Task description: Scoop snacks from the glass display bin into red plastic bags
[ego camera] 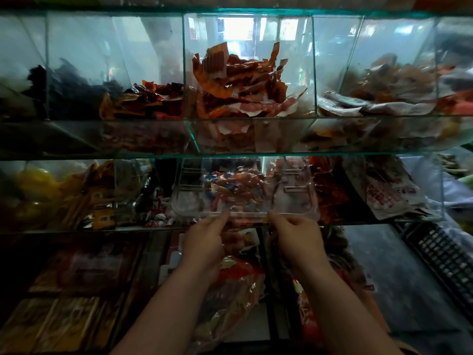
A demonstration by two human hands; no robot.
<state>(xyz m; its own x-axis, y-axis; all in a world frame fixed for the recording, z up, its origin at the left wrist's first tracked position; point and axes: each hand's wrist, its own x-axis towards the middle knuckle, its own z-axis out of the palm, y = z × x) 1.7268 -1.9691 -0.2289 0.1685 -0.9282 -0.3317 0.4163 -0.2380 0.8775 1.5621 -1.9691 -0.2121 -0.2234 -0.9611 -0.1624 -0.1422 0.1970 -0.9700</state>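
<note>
A clear plastic lid or tray (245, 213) covers the middle bin of the lower glass shelf. Through it I see small wrapped snacks (235, 188) in red, orange and blue wrappers. My left hand (207, 242) pinches the lid's near edge left of centre. My right hand (297, 239) pinches the same edge right of centre. A reddish, partly transparent plastic bag (235, 290) with packets inside hangs below my left hand; whether that hand also holds it I cannot tell.
The upper glass shelf has a middle bin of orange-red snack packets (243, 83), a bin of dark red packets (143, 101) at left and pale packets (378, 98) at right. Yellow packets (64, 193) fill the lower left bin. A black crate (445, 254) stands at right.
</note>
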